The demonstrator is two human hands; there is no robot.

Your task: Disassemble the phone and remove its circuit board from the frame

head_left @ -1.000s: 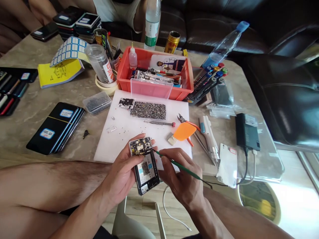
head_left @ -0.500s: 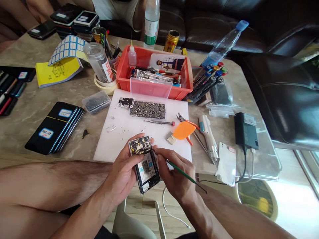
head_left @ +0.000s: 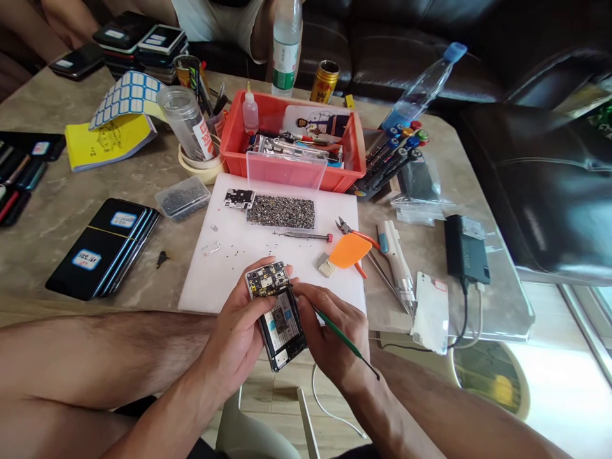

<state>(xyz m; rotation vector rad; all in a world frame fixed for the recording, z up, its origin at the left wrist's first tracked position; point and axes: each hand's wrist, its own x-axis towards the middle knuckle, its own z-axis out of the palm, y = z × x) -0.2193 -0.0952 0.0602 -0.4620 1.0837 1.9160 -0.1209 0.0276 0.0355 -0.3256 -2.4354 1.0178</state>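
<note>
An opened phone (head_left: 282, 322) with its circuit board and battery exposed is held tilted in my left hand (head_left: 241, 322), the thumb lying across its face. My right hand (head_left: 335, 325) pinches a thin green tool (head_left: 342, 333), whose front end is at the phone's right edge beside the board; the tip itself is hidden by fingers. Both hands are over the front edge of a white foam mat (head_left: 205, 268). Farther back on that mat are a clear tray of tiny screws (head_left: 280, 211), a screwdriver (head_left: 306, 236) and a black-and-white phone part (head_left: 239, 198).
An orange plastic pick (head_left: 350, 250), pliers (head_left: 343, 225) and a white pen-like tool (head_left: 396, 255) are right of the hands. Behind the mat stands a red bin (head_left: 291, 172). Stacked phones (head_left: 98, 248) lie left, a black adapter (head_left: 466, 248) right. Another person's legs (head_left: 215, 22) show behind the table.
The back end of the green tool has swung slightly left and down with my right hand. The view has shifted a little; the phone stays in my left hand.
</note>
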